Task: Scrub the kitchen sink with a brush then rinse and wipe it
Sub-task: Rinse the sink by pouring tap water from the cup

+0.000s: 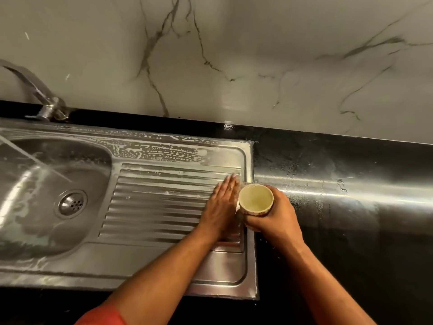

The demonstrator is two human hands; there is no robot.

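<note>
A steel sink unit fills the left half of the view, with a round basin (35,207) and its drain (71,204) at the left. The ribbed drainboard (154,202) lies to the right, with soap foam along its back edge (159,151). My left hand (221,207) lies flat with straight fingers on the drainboard's right end. My right hand (274,219) grips a small cream cup (255,200), held upright just over the drainboard's right rim. A stream of water falls from the tap (44,97) into the basin. No brush is in view.
A black polished countertop (339,207), wet in patches, runs to the right of the sink. A grey marble-patterned wall (234,55) stands behind it. The counter's front edge is at the bottom of the view.
</note>
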